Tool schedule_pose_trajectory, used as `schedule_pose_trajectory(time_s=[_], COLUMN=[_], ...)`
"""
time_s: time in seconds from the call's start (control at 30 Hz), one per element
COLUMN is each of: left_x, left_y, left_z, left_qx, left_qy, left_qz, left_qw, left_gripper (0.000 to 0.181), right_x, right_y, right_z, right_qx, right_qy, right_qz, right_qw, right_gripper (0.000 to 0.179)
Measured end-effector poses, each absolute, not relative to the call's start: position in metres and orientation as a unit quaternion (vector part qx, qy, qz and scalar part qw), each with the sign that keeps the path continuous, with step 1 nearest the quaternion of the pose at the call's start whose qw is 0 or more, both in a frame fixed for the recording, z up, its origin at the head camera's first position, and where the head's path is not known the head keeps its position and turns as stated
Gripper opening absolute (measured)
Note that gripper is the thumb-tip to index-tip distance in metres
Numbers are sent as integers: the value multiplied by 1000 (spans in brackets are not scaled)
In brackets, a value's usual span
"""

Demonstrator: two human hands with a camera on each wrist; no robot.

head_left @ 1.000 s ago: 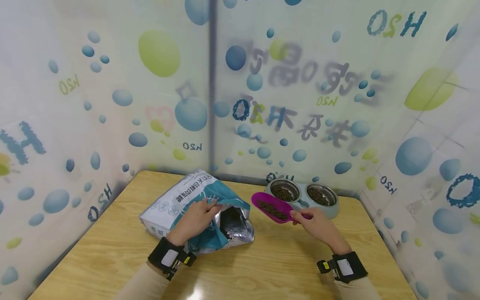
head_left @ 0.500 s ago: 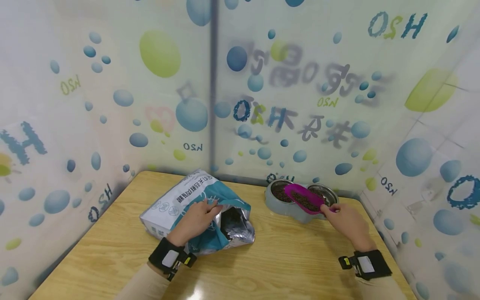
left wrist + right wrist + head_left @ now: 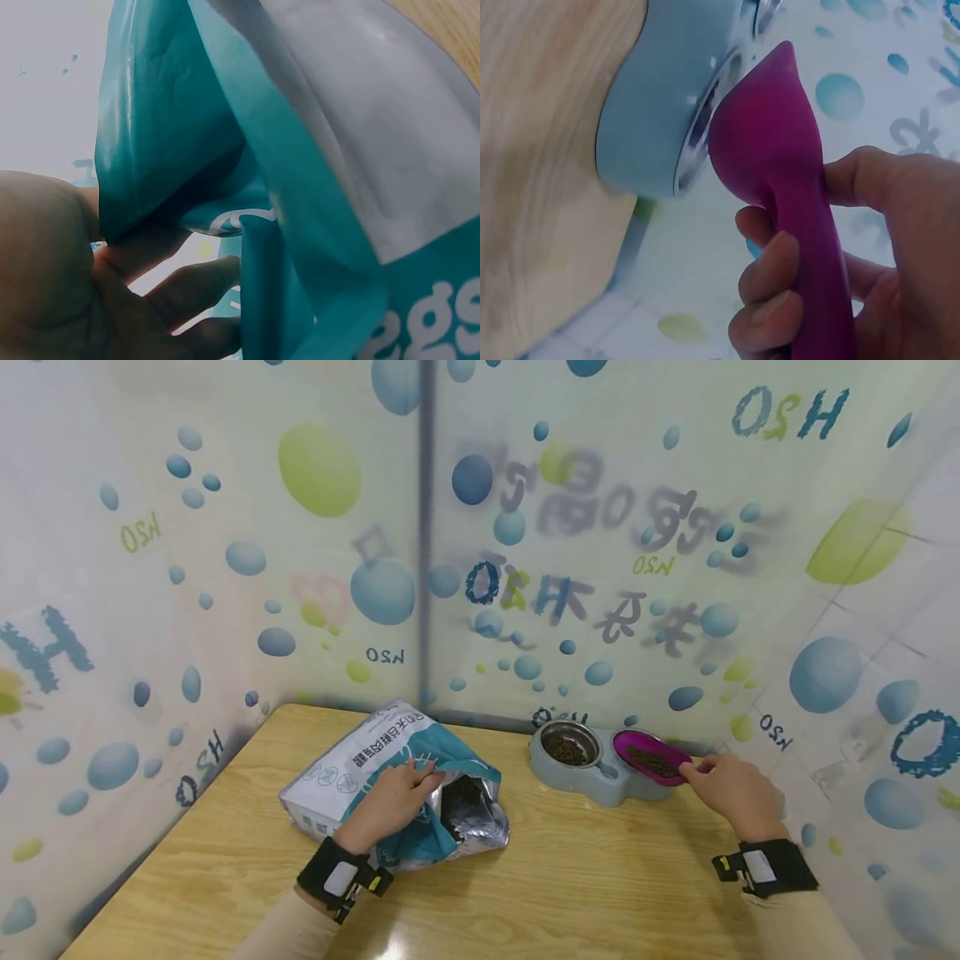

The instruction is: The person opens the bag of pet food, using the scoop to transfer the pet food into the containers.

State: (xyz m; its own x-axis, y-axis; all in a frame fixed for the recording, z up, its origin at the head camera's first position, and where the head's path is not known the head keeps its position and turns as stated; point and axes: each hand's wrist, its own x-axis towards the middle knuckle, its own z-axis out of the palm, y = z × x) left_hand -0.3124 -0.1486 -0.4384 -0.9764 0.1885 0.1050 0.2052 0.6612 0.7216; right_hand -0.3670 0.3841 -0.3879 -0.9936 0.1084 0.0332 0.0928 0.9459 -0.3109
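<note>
My left hand (image 3: 390,802) grips the folded top edge of a white and teal pet food bag (image 3: 341,752), which lies on its side with its silver-lined mouth facing right. In the left wrist view, fingers (image 3: 199,289) curl behind the teal flap (image 3: 300,180). My right hand (image 3: 738,793) holds the handle of a magenta scoop (image 3: 660,743), with brown kibble lying in it. The scoop is level above the right bowl of a grey-blue double feeder (image 3: 570,779) and hides most of that bowl. Kibble covers the bottom of the left steel bowl (image 3: 592,737).
Everything stands on a wooden table (image 3: 480,902). A patterned curtain (image 3: 495,685) rises close behind the feeder and along both sides. Bare tabletop lies between the bag and the feeder and along the front.
My right hand has carried the loaded scoop rightwards, from in front of the left bowl, across the feeder, to above the right bowl. My left hand and the bag have stayed in place.
</note>
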Motion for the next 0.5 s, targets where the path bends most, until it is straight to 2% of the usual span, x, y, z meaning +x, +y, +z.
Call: schedule_pose_trajectory(time_s=[0.17,0.5], left_x=[-314,-313], left_y=[-148,-146], left_z=[-440,-439], left_qx=[-102,-96], left_qy=[-908,-913], left_qz=[-406,-396], left_qw=[4,2], left_gripper=[61,59], right_x=[-369,-385], right_y=[392,394], right_z=[-376,-362], right_qx=[-79,-58], right_qy=[-988,-993], right_qz=[134,101], right_qw=[16,35], right_gripper=[53,60])
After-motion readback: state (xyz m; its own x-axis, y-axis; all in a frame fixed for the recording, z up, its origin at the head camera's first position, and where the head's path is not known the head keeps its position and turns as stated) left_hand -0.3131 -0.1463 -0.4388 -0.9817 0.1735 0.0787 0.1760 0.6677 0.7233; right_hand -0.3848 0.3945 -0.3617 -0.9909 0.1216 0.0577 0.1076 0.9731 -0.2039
